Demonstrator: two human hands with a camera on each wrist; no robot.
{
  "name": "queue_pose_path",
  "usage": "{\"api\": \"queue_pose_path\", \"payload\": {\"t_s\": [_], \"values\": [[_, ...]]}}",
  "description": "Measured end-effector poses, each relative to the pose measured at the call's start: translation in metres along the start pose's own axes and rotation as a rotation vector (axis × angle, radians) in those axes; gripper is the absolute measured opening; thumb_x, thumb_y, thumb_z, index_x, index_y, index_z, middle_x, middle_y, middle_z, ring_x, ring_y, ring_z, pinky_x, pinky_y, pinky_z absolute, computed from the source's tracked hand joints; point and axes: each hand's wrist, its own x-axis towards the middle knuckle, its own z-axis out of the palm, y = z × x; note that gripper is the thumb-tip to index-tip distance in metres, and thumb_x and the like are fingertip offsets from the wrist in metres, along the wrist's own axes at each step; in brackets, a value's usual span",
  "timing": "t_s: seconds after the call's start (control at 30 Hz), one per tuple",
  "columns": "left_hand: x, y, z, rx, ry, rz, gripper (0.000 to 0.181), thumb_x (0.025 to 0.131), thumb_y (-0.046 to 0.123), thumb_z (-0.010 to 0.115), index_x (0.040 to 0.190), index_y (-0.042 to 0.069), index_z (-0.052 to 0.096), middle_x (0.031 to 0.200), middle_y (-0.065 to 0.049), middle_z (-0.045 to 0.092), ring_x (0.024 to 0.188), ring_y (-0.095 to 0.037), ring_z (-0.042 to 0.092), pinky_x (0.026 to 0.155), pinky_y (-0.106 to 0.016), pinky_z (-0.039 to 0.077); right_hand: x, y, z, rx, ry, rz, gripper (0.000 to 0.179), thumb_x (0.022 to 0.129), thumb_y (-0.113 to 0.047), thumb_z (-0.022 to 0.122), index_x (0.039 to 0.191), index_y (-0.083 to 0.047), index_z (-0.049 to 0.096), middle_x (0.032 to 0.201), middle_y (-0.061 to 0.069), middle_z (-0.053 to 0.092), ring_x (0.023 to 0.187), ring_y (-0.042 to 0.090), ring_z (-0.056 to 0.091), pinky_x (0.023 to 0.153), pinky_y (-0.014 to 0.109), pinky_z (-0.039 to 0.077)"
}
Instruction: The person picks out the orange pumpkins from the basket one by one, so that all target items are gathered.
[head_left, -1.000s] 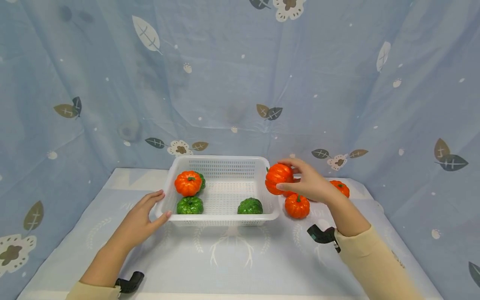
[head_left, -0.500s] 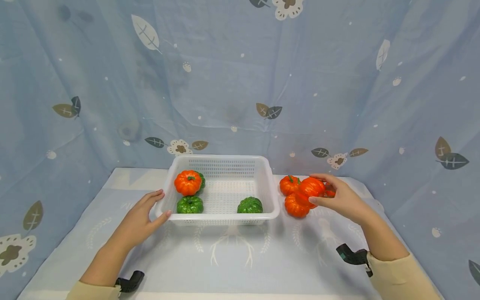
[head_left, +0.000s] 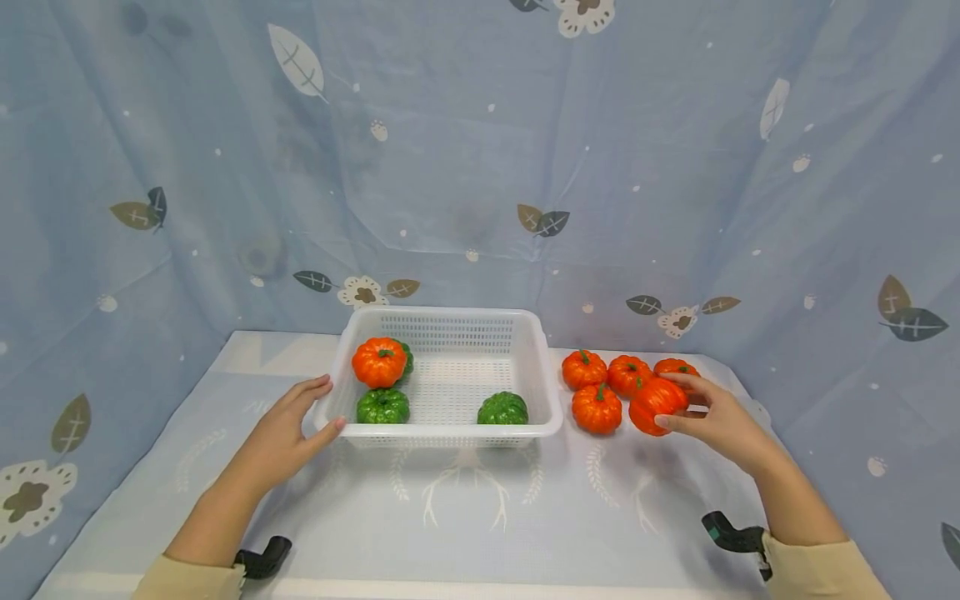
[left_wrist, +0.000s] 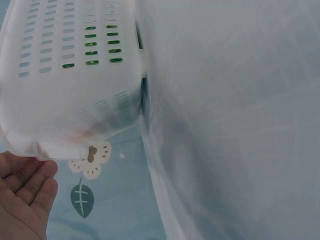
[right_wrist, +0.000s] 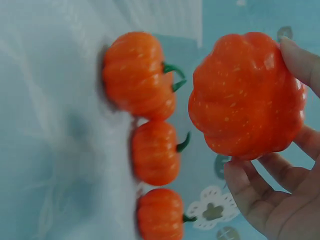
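My right hand (head_left: 716, 421) pinches an orange toy pumpkin (head_left: 658, 407) between thumb and fingers; in the right wrist view this pumpkin (right_wrist: 247, 95) is held apart from the others. Close by on the table sit several more orange pumpkins (head_left: 597, 409) with green stems. My left hand (head_left: 281, 433) touches the left front corner of a white plastic basket (head_left: 457, 431), fingers fairly straight along its side and thumb near the front rim. Inside the basket an orange pumpkin (head_left: 378, 363) partly hides a green one. Another green pumpkin (head_left: 383, 407) lies front left and a third (head_left: 502, 408) front right.
A pale patterned cloth (head_left: 465, 517) covers the table. Blue printed fabric (head_left: 450, 167) hangs behind it and along both sides. Each wrist bears a black camera mount (head_left: 735, 533).
My right hand has carried the orange pumpkin from the basket's right rim rightward and toward me, in front of the other loose pumpkins. The left hand stays at the basket.
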Motion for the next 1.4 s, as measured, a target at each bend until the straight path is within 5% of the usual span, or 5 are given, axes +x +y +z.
{"api": "queue_pose_path", "payload": {"t_s": [0.33,0.77,1.13,1.4], "values": [[0.000,-0.001,0.000,-0.001,0.005,0.001,0.069,0.094,0.037,0.070,0.144,-0.005,0.047,0.152,-0.019,0.041,0.135,-0.045,0.041,0.107,-0.065,0.035,0.008,0.037,0.006,-0.082,0.071,0.016,0.083,0.086,-0.037,0.081,0.150,-0.003,0.041,0.146,0.029,0.043,0.122,0.049,0.049,0.086,0.052,0.056],[0.000,-0.002,0.002,0.002,0.027,0.018,0.066,0.094,0.034,0.070,0.143,-0.005,0.048,0.151,-0.019,0.042,0.134,-0.046,0.042,0.106,-0.066,0.036,0.025,0.070,0.016,-0.086,0.053,-0.005,0.081,0.087,-0.030,0.080,0.147,0.005,0.039,0.144,0.032,0.045,0.123,0.051,0.052,0.095,0.056,0.052],[0.001,-0.004,0.003,-0.004,0.020,0.011,0.067,0.094,0.035,0.071,0.143,-0.005,0.048,0.152,-0.018,0.042,0.135,-0.045,0.042,0.106,-0.065,0.036,0.026,0.074,0.020,-0.020,0.023,0.013,0.079,0.088,-0.026,0.079,0.147,0.005,0.036,0.142,0.037,0.042,0.126,0.056,0.049,0.098,0.055,0.049],[0.001,-0.004,0.003,-0.002,0.019,0.010,0.069,0.095,0.039,0.069,0.144,-0.005,0.048,0.152,-0.019,0.041,0.135,-0.045,0.042,0.106,-0.065,0.036,0.028,0.072,0.022,-0.062,0.048,0.097,0.078,0.094,-0.048,0.068,0.147,0.002,0.040,0.145,0.032,0.042,0.130,0.051,0.045,0.103,0.060,0.044]]}}
